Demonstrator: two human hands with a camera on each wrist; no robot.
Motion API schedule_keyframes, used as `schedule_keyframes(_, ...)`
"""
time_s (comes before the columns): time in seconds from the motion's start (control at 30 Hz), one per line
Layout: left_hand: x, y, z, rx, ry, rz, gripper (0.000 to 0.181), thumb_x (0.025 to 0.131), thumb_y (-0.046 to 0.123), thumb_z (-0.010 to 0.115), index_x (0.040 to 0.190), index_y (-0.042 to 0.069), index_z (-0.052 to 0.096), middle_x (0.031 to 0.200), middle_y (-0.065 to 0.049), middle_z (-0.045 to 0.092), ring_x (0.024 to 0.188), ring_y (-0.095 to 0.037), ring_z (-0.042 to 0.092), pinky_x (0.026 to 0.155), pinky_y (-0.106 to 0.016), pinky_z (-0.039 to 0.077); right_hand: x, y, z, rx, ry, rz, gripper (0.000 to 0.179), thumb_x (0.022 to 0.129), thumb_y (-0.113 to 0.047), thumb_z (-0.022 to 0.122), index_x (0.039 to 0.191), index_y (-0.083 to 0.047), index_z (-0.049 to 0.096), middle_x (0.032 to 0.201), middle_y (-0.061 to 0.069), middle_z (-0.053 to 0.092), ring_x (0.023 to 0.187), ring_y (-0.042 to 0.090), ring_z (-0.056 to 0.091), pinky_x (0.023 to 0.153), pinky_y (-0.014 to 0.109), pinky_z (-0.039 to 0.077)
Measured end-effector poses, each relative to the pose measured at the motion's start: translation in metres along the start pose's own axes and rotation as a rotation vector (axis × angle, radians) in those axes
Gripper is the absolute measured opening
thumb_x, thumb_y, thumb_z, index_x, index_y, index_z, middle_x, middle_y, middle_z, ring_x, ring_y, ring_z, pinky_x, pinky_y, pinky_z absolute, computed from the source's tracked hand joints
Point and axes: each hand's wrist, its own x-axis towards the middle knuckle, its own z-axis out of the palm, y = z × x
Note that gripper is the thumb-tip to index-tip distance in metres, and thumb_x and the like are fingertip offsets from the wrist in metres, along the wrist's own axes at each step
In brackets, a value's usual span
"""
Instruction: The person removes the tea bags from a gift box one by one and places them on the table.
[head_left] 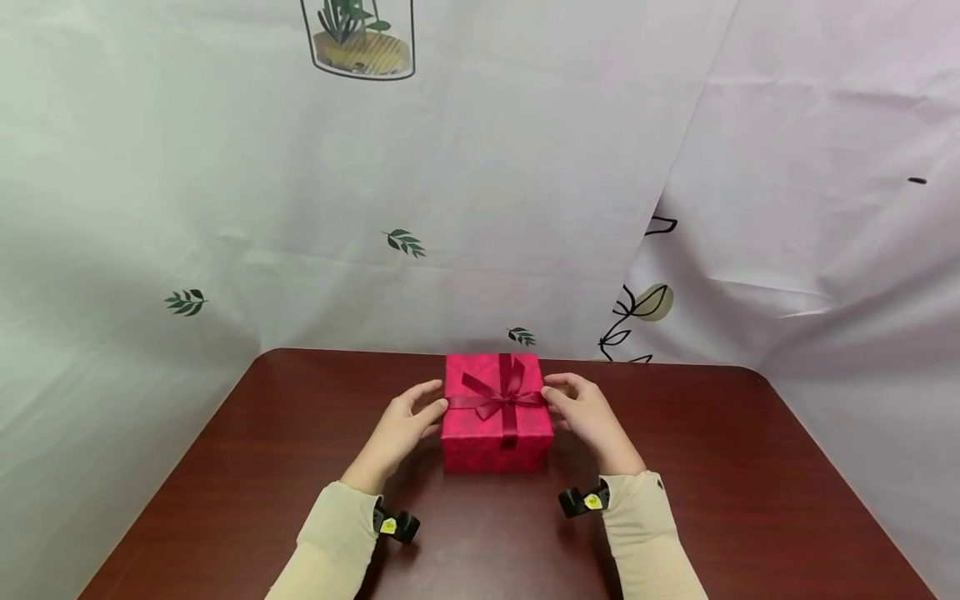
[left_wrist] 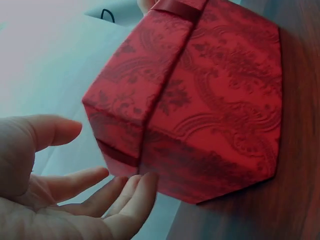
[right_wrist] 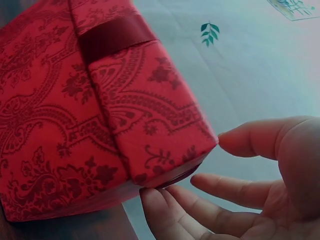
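A red gift box (head_left: 480, 454) with a dark floral pattern sits on the table, its lid (left_wrist: 125, 75) tied with a dark red ribbon bow (head_left: 501, 400). At its left side is my left hand (head_left: 401, 429), thumb and fingers spread apart. In the left wrist view the fingertips (left_wrist: 148, 182) come right up to the box's side, while the thumb stands off from the lid. My right hand (head_left: 592, 417) is at the opposite side, fingers loosely bent. Its thumb tip (right_wrist: 227, 142) is right at the lid's corner, with the other fingertips along the side below.
The box stands toward the back of a dark reddish-brown table (head_left: 480, 550) with rounded far corners. Behind and beside the table hangs a pale cloth (head_left: 480, 183) printed with leaves. Each wrist wears a small black camera (head_left: 576, 502) over a cream sleeve (head_left: 645, 525).
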Motion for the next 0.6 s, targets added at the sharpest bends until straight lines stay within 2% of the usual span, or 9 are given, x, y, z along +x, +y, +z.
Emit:
schedule_keyframes(0.1,-0.0007,-0.0014,0.0024,-0.028,-0.014,-0.02,0.054,0.101,0.015,0.063,0.149,-0.002,0.044,0.147,-0.024,0.047,0.115,-0.03,0.065,0.095,-0.044,0.054,0.0008,0.0015,0.0005,-0.03,-0.001,0.023,0.04,0.1,-0.016,0.061,0.134,0.005,0.057,0.119,0.023,0.066,0.094,0.028,0.072,0.084,0.049,0.059)
schedule_keyframes(0.23,0.0,-0.0027,0.0033,-0.048,0.001,-0.024,0.053,0.1,0.013,0.063,0.147,-0.002,0.046,0.143,-0.023,0.05,0.11,-0.027,0.067,0.094,-0.042,0.055,0.0021,0.0036,0.0,-0.047,-0.013,0.044,0.04,0.099,-0.016,0.062,0.133,0.005,0.058,0.118,0.023,0.067,0.091,0.025,0.072,0.085,0.049,0.059)
schedule_keyframes(0.47,0.0021,-0.0052,0.003,-0.102,0.009,-0.046,0.051,0.099,0.008,0.064,0.146,-0.001,0.048,0.141,-0.022,0.053,0.109,-0.025,0.068,0.095,-0.042,0.054,0.0038,0.0065,-0.0023,0.048,-0.044,0.081,0.041,0.099,-0.013,0.062,0.133,0.009,0.058,0.118,0.023,0.068,0.087,0.02,0.072,0.079,0.041,0.061)
schedule_keyframes(0.6,0.0023,-0.0045,0.0036,-0.114,0.007,-0.043,0.051,0.099,0.008,0.064,0.146,-0.002,0.048,0.141,-0.023,0.053,0.108,-0.024,0.068,0.095,-0.041,0.054,0.0037,0.0075,-0.003,0.077,-0.047,0.086,0.041,0.099,-0.013,0.062,0.133,0.01,0.058,0.117,0.023,0.068,0.085,0.019,0.072,0.078,0.04,0.061)
